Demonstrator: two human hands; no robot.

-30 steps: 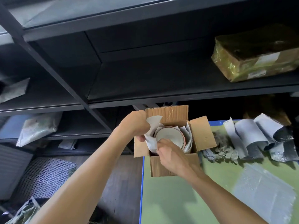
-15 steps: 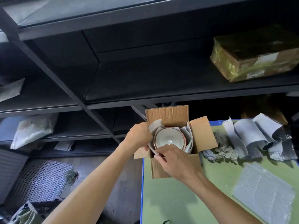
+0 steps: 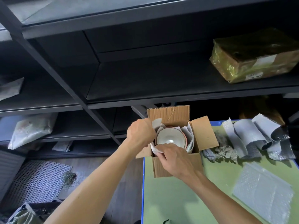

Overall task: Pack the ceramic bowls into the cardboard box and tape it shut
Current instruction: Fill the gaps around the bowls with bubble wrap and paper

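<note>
Well, from the head view I read this as the padding step. The bowl (image 3: 169, 137) sits rim-up inside the box (image 3: 176, 165), which stands at the far left corner of the counter (image 3: 178, 199) with all its flaps (image 3: 204, 133) open. White paper (image 3: 189, 136) lines the box around the bowl. More bowls may be stacked beneath it, but I cannot tell.

My left hand (image 3: 140, 134) is at the left wall of the box, fingers curled and pinching the paper just beside the bowl's left rim. My right hand (image 3: 176, 157) is over the near wall, fingers curled onto the paper at the near left corner, touching or nearly touching the bowl's near rim.

Next, I judge, the paper has to be folded over the bowl or tucked down beside it so nothing rattles, then the flaps closed. That calls for a light touch, since the bowl is ceramic. I see no tape from here.

Bubble wrap (image 3: 262, 189) and foam rolls (image 3: 249, 136) lie to the right, well apart from both hands.
</note>
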